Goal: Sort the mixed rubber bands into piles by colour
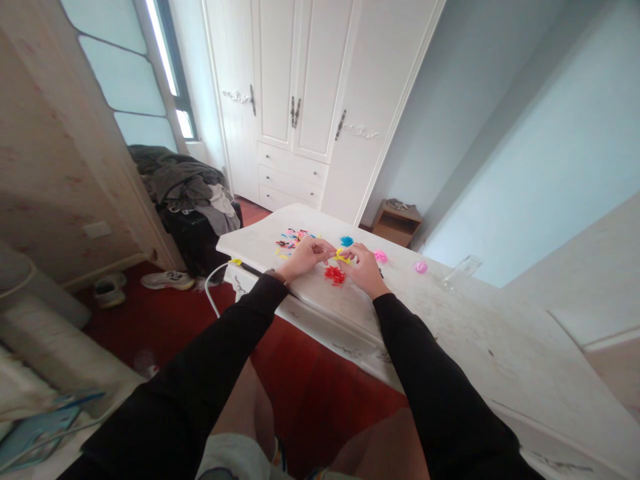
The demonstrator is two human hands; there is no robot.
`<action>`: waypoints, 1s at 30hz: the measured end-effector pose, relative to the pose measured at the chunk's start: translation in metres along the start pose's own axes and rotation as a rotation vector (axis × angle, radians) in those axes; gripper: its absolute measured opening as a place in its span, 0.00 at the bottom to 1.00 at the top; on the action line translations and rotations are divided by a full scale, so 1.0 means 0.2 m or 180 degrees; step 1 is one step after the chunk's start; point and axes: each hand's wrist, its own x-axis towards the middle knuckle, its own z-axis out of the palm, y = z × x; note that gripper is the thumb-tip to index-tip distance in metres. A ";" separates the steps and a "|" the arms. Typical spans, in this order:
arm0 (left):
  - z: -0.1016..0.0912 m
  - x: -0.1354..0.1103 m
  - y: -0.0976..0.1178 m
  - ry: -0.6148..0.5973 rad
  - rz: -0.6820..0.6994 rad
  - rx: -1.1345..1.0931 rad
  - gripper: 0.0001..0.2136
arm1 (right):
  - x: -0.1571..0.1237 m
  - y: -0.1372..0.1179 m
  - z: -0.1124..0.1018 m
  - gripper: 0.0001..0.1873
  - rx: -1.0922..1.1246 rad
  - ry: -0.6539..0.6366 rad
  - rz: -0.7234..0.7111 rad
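My left hand (307, 257) is over the white tabletop, thumb and fingertips pinched together; whatever is between them is too small to make out. Facing it, my right hand (365, 268) has its fingers bent and drawn together at a pile of small yellow pieces (344, 256). Both sets of fingertips are close to each other above that pile. Just in front lies a pile of red pieces (335, 275), and behind is a blue pile (347, 241). Mixed-colour pieces (295, 239) are scattered beyond my left hand. A pink pile (381, 256) is right of my right hand.
Farther right on the white table (480, 333) are a bright pink pile (420, 267) and a clear glass-like container (461, 272). A white cable (211, 287) hangs off the left edge. Behind stand a white wardrobe (300, 73) and a small wooden cabinet (397, 223).
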 end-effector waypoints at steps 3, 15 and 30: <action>0.00 0.00 0.00 0.0034 -0.0038 -0.0024 0.20 | 0.00 0.01 0.00 0.01 0.0005 0.0025 0.0019; 0.01 0.00 0.00 0.0186 -0.0118 0.0039 0.19 | 0.01 0.01 0.00 0.05 -0.0116 -0.0030 0.0056; 0.00 0.01 -0.03 0.0559 -0.0211 0.0284 0.04 | 0.02 0.07 -0.05 0.07 -0.0868 0.0360 0.0365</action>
